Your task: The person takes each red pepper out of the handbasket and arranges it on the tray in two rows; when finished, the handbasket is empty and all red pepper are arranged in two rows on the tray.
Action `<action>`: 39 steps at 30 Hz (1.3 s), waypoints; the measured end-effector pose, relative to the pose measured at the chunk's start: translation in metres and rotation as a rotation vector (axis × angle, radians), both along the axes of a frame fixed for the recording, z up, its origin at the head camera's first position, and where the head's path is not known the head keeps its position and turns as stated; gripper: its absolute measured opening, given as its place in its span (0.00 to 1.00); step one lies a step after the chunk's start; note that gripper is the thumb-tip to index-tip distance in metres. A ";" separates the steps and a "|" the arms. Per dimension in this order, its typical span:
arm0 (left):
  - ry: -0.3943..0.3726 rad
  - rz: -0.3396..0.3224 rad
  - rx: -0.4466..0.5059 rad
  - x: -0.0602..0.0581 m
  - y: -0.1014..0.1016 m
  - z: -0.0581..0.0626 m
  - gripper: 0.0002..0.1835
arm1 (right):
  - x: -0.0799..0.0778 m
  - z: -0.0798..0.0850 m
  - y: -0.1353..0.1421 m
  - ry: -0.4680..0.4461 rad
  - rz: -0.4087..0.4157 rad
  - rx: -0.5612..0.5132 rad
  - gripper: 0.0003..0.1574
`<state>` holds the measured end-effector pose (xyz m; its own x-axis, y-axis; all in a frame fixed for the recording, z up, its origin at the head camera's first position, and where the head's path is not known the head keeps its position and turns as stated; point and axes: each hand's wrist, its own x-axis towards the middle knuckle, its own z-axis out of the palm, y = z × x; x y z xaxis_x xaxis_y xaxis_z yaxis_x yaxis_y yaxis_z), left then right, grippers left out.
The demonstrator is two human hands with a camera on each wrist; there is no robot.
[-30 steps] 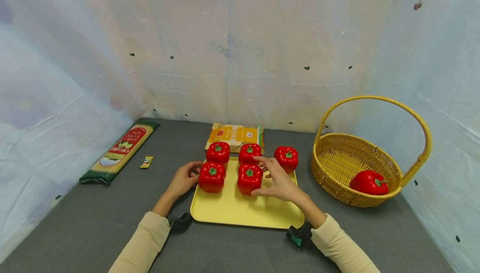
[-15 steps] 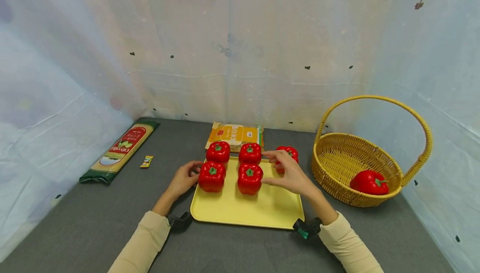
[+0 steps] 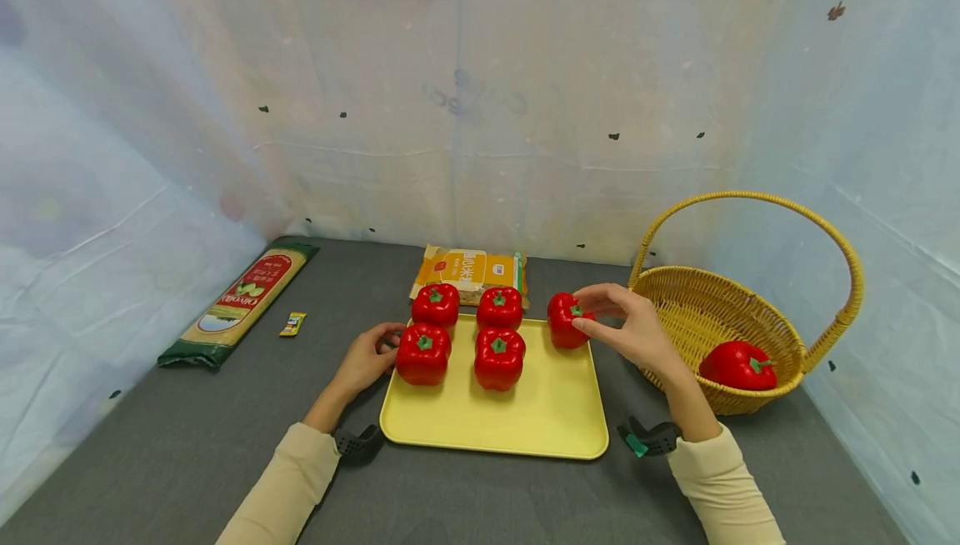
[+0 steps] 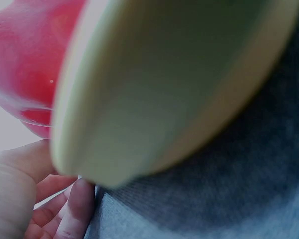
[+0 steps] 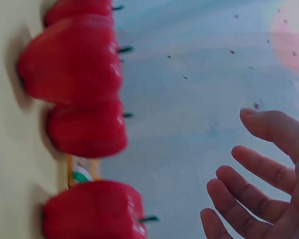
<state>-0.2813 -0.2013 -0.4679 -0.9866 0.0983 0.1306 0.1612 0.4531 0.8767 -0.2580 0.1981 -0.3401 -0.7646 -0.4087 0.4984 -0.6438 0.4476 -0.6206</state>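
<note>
Several red bell peppers with green stems stand on a yellow tray (image 3: 495, 424). My left hand (image 3: 369, 357) grips the tray's left edge beside the front-left pepper (image 3: 423, 353). In the left wrist view, the thumb (image 4: 27, 162) and fingers lie at the tray rim (image 4: 72, 124), whose side looms large. My right hand (image 3: 633, 330) hovers to the right of the back-right pepper (image 3: 566, 320), thumb and fingers spread. The right wrist view has that hand (image 5: 269, 194) apart from the peppers, with nothing in it; the nearest pepper (image 5: 94, 211) stands upright below.
A yellow wicker basket (image 3: 645, 345) with a tall handle stands right of the tray, one red pepper (image 3: 738, 364) lying in it. Behind the tray lies an orange food package (image 3: 472, 268). At left are a long green-and-beige packet (image 3: 240, 299) and a small yellow sachet (image 3: 293, 324).
My right hand has moved right, from above the front-middle pepper to beside the back-right one, its fingers still spread. The left hand has stayed at the tray's edge.
</note>
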 end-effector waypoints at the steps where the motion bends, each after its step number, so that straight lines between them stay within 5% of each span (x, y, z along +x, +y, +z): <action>1: 0.004 -0.001 0.003 0.000 0.000 0.000 0.21 | -0.002 -0.001 0.006 0.002 -0.013 -0.004 0.21; 10: -0.003 -0.007 0.013 -0.001 -0.002 0.002 0.21 | -0.011 0.003 0.056 -0.034 -0.111 -0.069 0.20; 17: 0.005 -0.007 0.008 0.000 -0.002 0.002 0.21 | -0.015 0.020 0.092 -0.146 -0.194 0.032 0.22; 30: 0.008 0.004 0.006 -0.001 -0.002 0.001 0.21 | -0.032 0.027 0.158 -0.358 -0.184 0.242 0.31; 39: 0.000 -0.002 0.017 0.000 0.000 0.001 0.21 | -0.038 0.016 0.195 -0.405 -0.106 0.198 0.30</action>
